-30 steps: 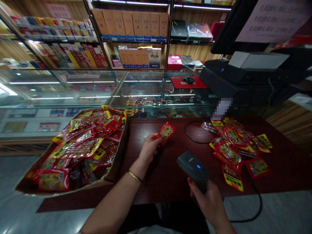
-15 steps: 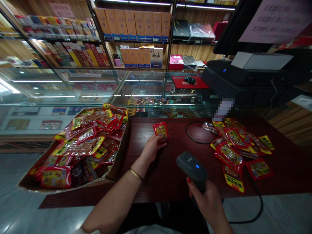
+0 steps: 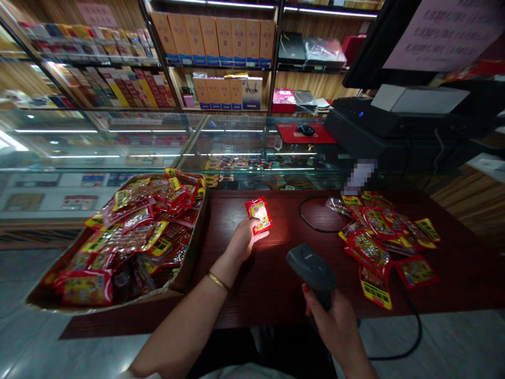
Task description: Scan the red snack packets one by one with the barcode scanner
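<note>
My left hand (image 3: 245, 239) is closed on a small red and yellow snack packet (image 3: 259, 213), thumb on its front. Bright light from the scanner falls on the packet and on the wood beside it. Wrapped round the handle of a dark grey barcode scanner (image 3: 311, 267) is my right hand (image 3: 335, 321), the scanner's head tilted toward the packet. On the left, a cardboard box (image 3: 194, 258) is heaped with similar packets (image 3: 138, 221). A loose pile of packets (image 3: 373, 247) lies on the counter to the right of the scanner.
The dark red wooden counter (image 3: 236, 310) meets a glass display case (image 3: 236, 131) at the back. A black cable (image 3: 418, 331) curves at right. A red mouse pad (image 3: 282, 131), a mouse (image 3: 305, 129) and a monitor (image 3: 366, 58) stand beyond. Shelves hold boxes (image 3: 209, 39).
The scanner's light has come on and now lights up the packet in my left hand; the blue light on its head no longer shows. Both hands stay almost in place.
</note>
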